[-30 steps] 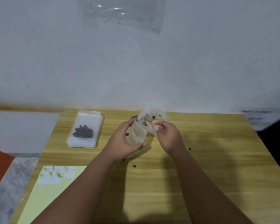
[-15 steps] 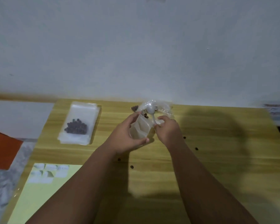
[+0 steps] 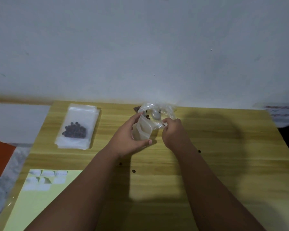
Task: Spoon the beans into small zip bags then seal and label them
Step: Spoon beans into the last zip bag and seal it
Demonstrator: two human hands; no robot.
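Dark round beans (image 3: 137, 108) lie in a crumpled clear plastic bag (image 3: 169, 108) just beyond the left hand (image 3: 128, 139), by which a small clear zip bag (image 3: 142, 130) is gripped. A clear plastic spoon (image 3: 155, 115), seemingly, is pinched by the right hand (image 3: 173, 133).

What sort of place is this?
Likely a makeshift indoor packing spot: a wooden table against a bare white wall, with stacked zip bags and a label sheet.

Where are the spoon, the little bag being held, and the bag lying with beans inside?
spoon (image 3: 155, 115): head view, on its bowl.
held bag (image 3: 143, 131): head view, on its front face.
filled bag (image 3: 81, 112): head view, on its clear upper part.
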